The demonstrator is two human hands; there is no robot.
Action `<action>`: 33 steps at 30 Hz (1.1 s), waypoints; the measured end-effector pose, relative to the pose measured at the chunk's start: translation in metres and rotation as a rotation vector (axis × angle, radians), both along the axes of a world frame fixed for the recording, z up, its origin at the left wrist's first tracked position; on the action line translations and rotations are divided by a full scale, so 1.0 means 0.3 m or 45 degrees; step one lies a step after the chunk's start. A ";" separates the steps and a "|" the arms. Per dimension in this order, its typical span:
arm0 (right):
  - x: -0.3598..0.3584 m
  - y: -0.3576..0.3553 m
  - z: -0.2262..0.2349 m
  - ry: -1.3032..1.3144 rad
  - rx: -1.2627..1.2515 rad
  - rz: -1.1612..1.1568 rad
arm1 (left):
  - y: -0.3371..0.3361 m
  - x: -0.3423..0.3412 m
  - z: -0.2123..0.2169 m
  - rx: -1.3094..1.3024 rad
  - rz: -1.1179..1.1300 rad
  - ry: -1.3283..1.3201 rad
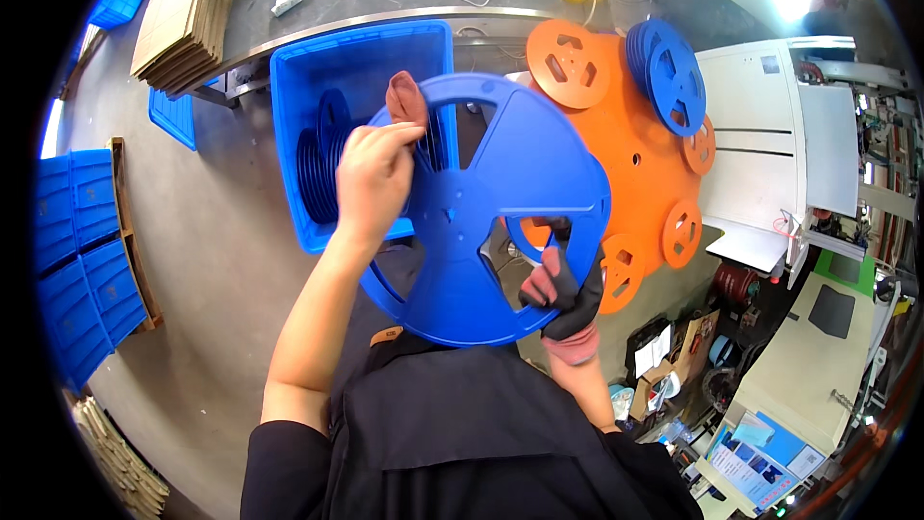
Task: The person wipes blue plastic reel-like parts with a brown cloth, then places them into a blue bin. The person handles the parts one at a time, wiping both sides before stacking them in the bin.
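A large blue plastic reel [539, 178] with wide cutouts is held up in front of my body. My right hand [568, 303], in a black and pink glove, is closed on its lower right part, with fingers through a cutout. My bare left hand [371, 178] is at the reel's upper left. Its fingers pinch a reddish-brown cloth [406, 99] at the rim. Behind the reel, a blue crate [371, 37] contains several blue reels [313, 173] standing on edge. Part of that crate is hidden by the reel and my left hand.
An orange round table [640, 116] at the right carries orange reels [570, 65] and a stack of blue reels [676, 87]. Beyond the crate runs a grey workbench [371, 0] with cardboard sheets [188, 24]. Blue crates [82, 241] stand on a pallet at the left.
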State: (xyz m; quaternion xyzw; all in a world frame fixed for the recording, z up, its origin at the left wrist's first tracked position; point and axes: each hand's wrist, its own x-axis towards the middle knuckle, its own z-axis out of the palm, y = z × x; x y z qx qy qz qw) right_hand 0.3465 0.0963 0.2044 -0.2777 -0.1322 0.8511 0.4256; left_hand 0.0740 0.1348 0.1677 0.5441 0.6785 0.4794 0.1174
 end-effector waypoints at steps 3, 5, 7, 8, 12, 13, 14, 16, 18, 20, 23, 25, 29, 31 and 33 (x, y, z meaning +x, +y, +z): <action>-0.041 0.030 0.022 0.059 0.069 -0.080 | -0.123 -0.029 -0.037 -0.129 0.181 -0.394; -0.101 0.044 0.045 -0.222 0.243 0.067 | -0.181 0.035 -0.058 -0.370 0.165 -1.052; -0.151 0.045 0.075 -0.666 0.468 0.305 | -0.216 0.116 -0.095 -0.414 -0.080 -1.273; -0.201 0.035 0.096 -0.670 0.579 0.357 | -0.227 0.160 -0.111 -0.472 -0.191 -1.468; -0.378 -0.007 0.128 -0.914 1.191 0.754 | -0.185 0.161 -0.029 -0.568 -0.780 -1.781; -0.400 -0.012 0.132 -1.023 1.363 0.891 | -0.164 0.153 0.038 -0.716 -0.710 -2.014; -0.420 -0.027 0.112 -1.013 1.403 0.854 | -0.163 0.153 0.035 -0.699 -0.722 -2.131; -0.418 -0.011 0.145 -1.191 1.730 0.889 | -0.180 0.136 0.027 -0.629 -0.691 -2.357; -0.382 0.006 0.182 -1.283 1.910 0.784 | -0.201 0.126 -0.054 -0.452 -0.746 -2.662; -0.285 0.045 0.158 -1.319 1.965 0.603 | -0.240 0.109 -0.065 -0.484 -0.553 -2.843; -0.155 0.070 0.096 -1.555 1.708 0.162 | -0.247 0.100 -0.065 -0.365 -0.591 -2.901; -0.099 0.075 0.061 -1.631 1.444 -0.086 | -0.235 0.097 -0.009 -0.360 -0.610 -2.886; -0.085 0.082 0.066 -1.457 0.911 -0.327 | -0.227 0.096 0.032 -0.440 -0.579 -2.864; -0.125 0.119 0.085 -1.190 0.679 -0.361 | -0.220 0.098 0.029 -0.448 -0.613 -2.864; -0.143 0.138 0.094 -0.918 0.448 -0.391 | -0.216 0.099 0.006 -0.453 -0.699 -2.801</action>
